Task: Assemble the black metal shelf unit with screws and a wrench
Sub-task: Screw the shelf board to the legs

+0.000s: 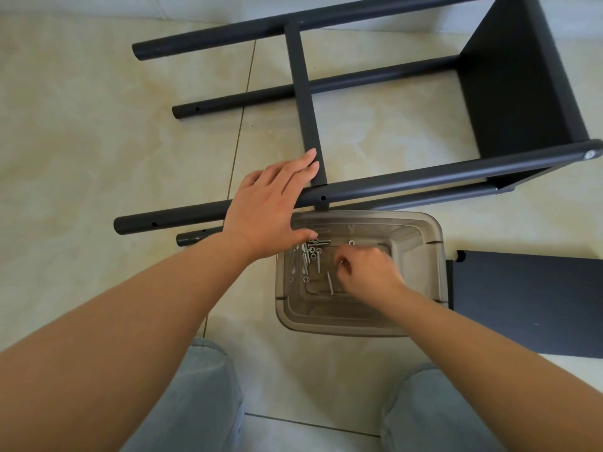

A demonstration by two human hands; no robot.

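The black metal shelf unit (509, 93) lies on its side on the tiled floor, its tube legs pointing left. My left hand (270, 203) rests flat with straight fingers on the near upper tube (424, 177), where a flat crossbar (305, 102) meets it. A screw hole shows in the tube just right of my fingers. Below the tube stands a clear plastic bin (421, 272) with several silver screws (313, 256) and washers in it. My right hand (365, 272) reaches into the bin, fingers curled and pinching a small silver piece at the fingertips. No wrench is in sight.
A loose black shelf panel (528, 301) lies flat on the floor to the right of the bin. A short lower tube end (192, 238) pokes out beneath my left wrist. My knees in light jeans (195, 402) fill the bottom edge.
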